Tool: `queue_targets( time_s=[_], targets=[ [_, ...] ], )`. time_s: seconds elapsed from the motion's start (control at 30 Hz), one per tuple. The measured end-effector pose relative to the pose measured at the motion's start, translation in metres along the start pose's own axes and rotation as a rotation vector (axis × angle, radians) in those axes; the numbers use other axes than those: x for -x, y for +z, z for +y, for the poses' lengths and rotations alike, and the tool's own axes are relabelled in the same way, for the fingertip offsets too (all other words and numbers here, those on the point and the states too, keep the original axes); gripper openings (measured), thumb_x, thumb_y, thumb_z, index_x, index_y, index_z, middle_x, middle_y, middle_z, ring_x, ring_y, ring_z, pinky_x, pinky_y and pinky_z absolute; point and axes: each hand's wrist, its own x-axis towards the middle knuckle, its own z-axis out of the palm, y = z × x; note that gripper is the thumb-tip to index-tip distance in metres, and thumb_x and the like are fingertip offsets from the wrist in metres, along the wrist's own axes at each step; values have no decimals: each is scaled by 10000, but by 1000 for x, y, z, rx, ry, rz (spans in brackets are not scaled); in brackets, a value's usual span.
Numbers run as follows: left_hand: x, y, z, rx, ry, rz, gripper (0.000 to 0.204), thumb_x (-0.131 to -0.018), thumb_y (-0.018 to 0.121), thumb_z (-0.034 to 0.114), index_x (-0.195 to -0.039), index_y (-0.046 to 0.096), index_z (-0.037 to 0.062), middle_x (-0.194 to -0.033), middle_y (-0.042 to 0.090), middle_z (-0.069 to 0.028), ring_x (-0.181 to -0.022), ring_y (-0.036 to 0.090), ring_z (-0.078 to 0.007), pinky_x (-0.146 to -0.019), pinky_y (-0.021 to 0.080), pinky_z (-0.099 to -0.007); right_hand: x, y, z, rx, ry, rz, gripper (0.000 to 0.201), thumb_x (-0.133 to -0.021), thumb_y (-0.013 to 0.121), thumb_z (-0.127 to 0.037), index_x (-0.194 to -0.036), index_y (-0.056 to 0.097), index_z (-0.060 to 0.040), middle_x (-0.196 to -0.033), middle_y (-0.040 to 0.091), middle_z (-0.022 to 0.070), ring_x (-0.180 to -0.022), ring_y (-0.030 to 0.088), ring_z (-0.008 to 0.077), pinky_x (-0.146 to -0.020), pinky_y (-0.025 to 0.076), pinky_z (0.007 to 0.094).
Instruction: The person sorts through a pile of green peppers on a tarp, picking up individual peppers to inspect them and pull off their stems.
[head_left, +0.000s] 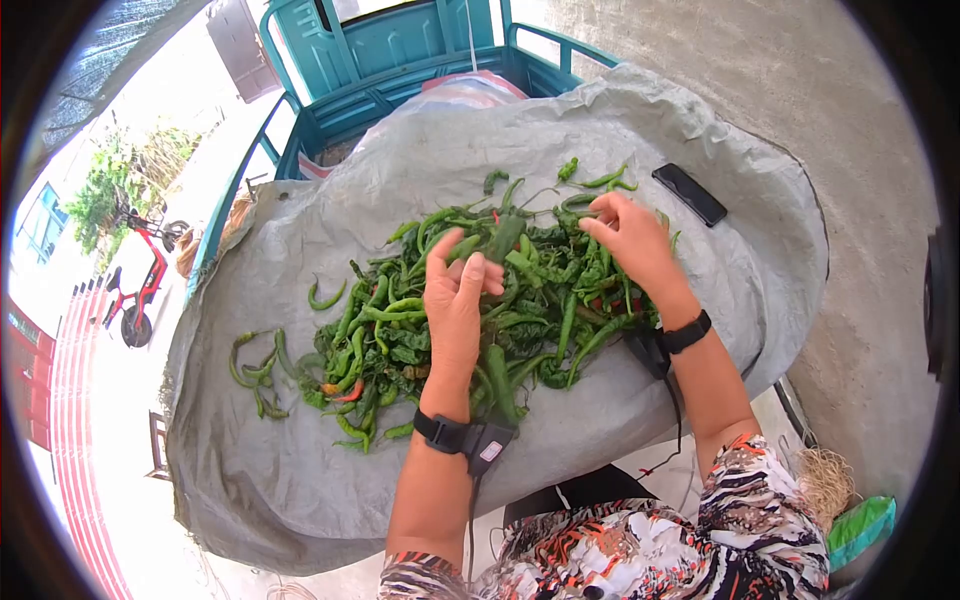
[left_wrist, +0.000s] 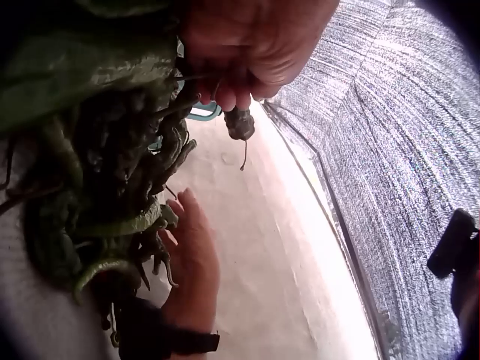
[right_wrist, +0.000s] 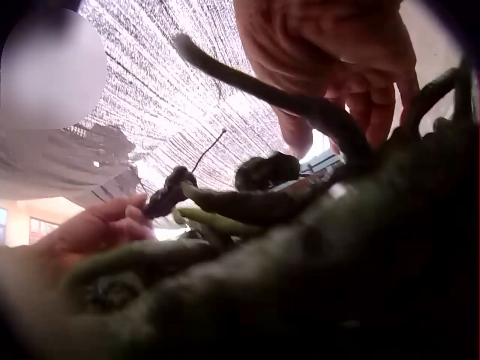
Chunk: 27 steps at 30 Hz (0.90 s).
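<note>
A heap of green chili peppers [head_left: 400, 310], with leaves and a few red ones, lies on a grey sheet. My left hand [head_left: 458, 300] is over the middle of the heap. Its thumb and fingers pinch a dark chili pepper [right_wrist: 171, 192], whose thin stem sticks out in the right wrist view; the same pepper pokes out below the fingers in the left wrist view. At the heap's right side is my right hand [head_left: 635, 245], palm down, fingers loosely bent and thumb apart. Its fingertips are close to peppers at the heap's edge, partly hidden behind them in the right wrist view.
A black phone [head_left: 690, 194] lies on the grey sheet [head_left: 720, 270] to the right. Several loose peppers [head_left: 258, 370] lie left of the heap. Behind is a blue-green metal cart bed [head_left: 390, 40]. A red bicycle [head_left: 145, 280] stands far left, and a green bag [head_left: 860, 530] lies low at right.
</note>
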Motion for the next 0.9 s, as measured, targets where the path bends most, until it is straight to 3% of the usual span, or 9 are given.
queue_targets(
  time_s=[0.1,0.17,0.27,0.47,0.57,0.63,0.73,0.87,0.9],
  targets=[
    [1,5,6,-22,7,-36,528,-990,565,168,-1438,332,10,-1022,646,-97,-751,589,-109,-776,501,-269,2,-2,-6,15,-25,-154,325,-815,713,-342,-1007,655,-87,-778,677,38,-781,632,224,-893,395,377],
    [1,2,3,-39,-32,-63,505,-983,561,158,-1423,362,11,-1045,636,-98,-764,587,-105,-793,496,-271,2,-3,-10,74,-96,-207,275,-836,695,-310,-995,655,-90,-738,670,17,-765,629,215,-899,379,377],
    [1,-1,2,-105,-60,-114,473,-974,557,152,-1401,405,16,-1045,631,-91,-780,582,-101,-807,490,-276,0,15,6,154,-260,-43,189,-861,663,-233,-990,660,-96,-710,660,14,-752,617,217,-876,397,372],
    [1,-1,3,-167,-67,-164,481,-963,569,157,-1400,421,20,-1023,628,-83,-796,570,-96,-799,483,-279,6,5,0,-184,-397,446,121,-938,590,-95,-1034,655,-60,-863,716,35,-794,639,200,-822,470,337],
    [3,4,6,-140,-49,-152,588,-952,586,149,-1465,330,18,-1018,629,-89,-796,565,-103,-792,482,-271,17,-1,-8,-673,-329,342,144,-988,529,-75,-1070,637,-28,-969,720,62,-899,653,155,-833,483,286],
    [2,5,6,-116,-48,-140,771,-926,637,178,-1532,186,24,-1023,633,-99,-801,562,-117,-786,479,-260,21,-8,-7,-700,-384,173,156,-1001,506,-69,-1084,629,-19,-991,710,67,-953,640,136,-844,478,261],
    [3,4,7,-82,-47,-182,855,-901,675,224,-1542,143,31,-1028,637,-102,-805,563,-121,-784,477,-264,24,-13,-7,-779,-421,-74,167,-1002,499,-64,-1090,632,-14,-1000,699,66,-966,638,140,-850,480,265],
    [6,7,8,-157,-55,-308,618,-917,667,297,-1419,447,10,-975,638,-68,-816,564,-113,-782,466,-265,29,-13,-8,-861,-414,-282,169,-994,507,-66,-1089,634,-8,-992,692,68,-965,639,143,-870,477,275],
    [6,4,6,-208,-88,-321,409,-956,621,282,-1257,591,8,-917,635,-42,-810,563,-102,-778,460,-263,29,-13,-9,-840,-418,-302,169,-994,506,-66,-1089,633,-8,-993,692,69,-966,637,139,-873,474,273]
  ],
)
